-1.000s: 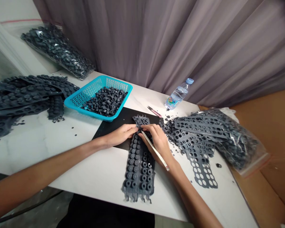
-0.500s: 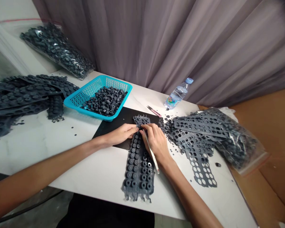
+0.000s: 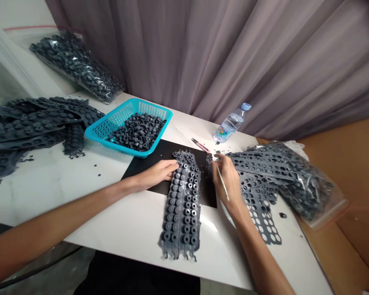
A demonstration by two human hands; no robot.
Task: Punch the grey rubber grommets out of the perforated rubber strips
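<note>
A long grey rubber sheet (image 3: 182, 209) studded with small rings lies in front of me, half on a black mat (image 3: 150, 162). My left hand (image 3: 158, 171) rests flat on the sheet's upper left edge, fingers together, pressing it down. My right hand (image 3: 229, 178) is off to the right of the sheet, closed round a thin metal tool (image 3: 223, 184), its tip near the loose bits at the mat's far right corner.
A turquoise basket (image 3: 110, 121) holds several loose grey rings. Punched-out sheets (image 3: 258, 192) and a bag of rings (image 3: 307, 184) lie right. More ring sheets (image 3: 33, 127) pile left, another bag (image 3: 75, 65) behind. A water bottle (image 3: 232, 122) and small clippers (image 3: 199, 144) sit at the back.
My right hand has left the top of the sheet and swung to the right with the tool. The left hand stays on the sheet.
</note>
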